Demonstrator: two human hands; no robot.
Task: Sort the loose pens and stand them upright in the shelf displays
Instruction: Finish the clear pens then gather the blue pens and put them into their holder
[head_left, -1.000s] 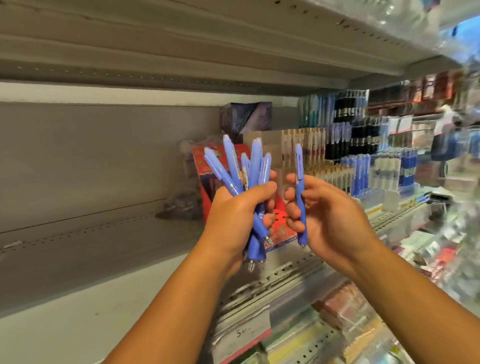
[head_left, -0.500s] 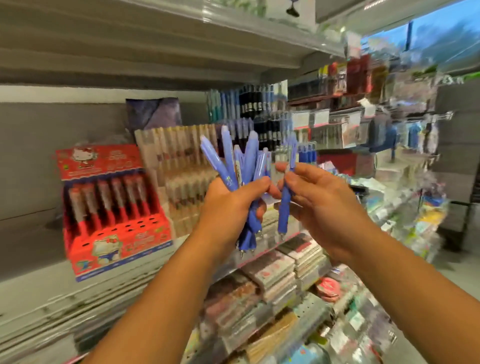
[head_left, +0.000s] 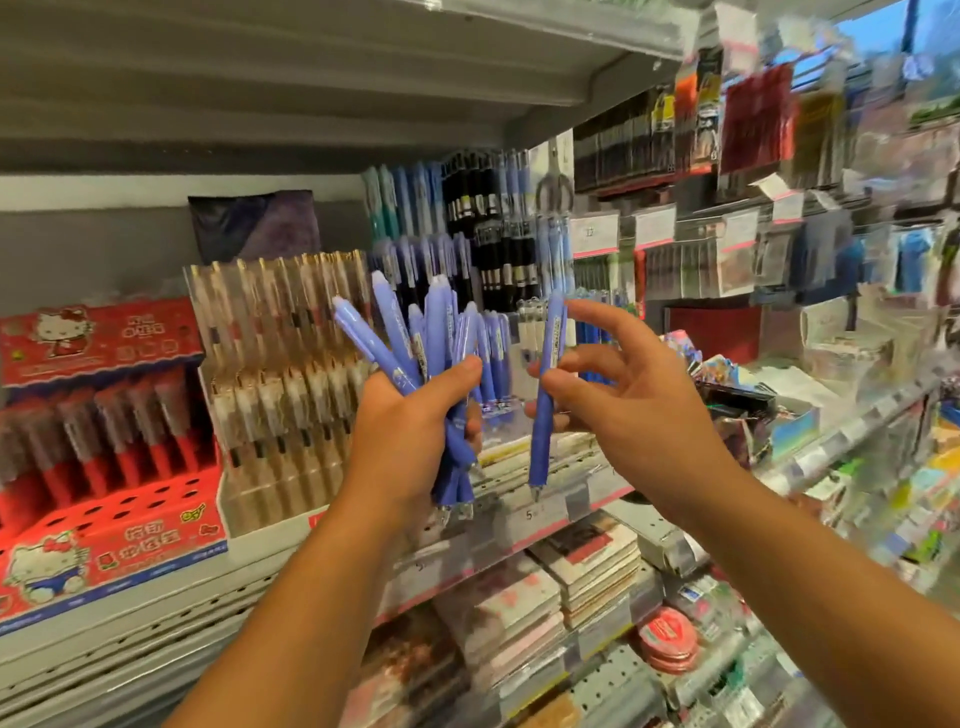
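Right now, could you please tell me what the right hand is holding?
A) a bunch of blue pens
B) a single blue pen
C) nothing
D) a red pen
B: the right hand pinches a single blue pen between thumb and fingers, tip down, while the bunch of blue pens sits in the left hand.

A stationery shop: grey metal shelving (head_left: 156, 623) carries paper price labels (head_left: 530, 514) on its rail just below the fingers (head_left: 602, 319). A red cardboard cartoon-cat pen display box (head_left: 104, 467) stands well left of them, tiered upright blue and black pens (head_left: 467, 202) fill racks behind them, and plastic-bagged goods (head_left: 758, 119) hang above-right.
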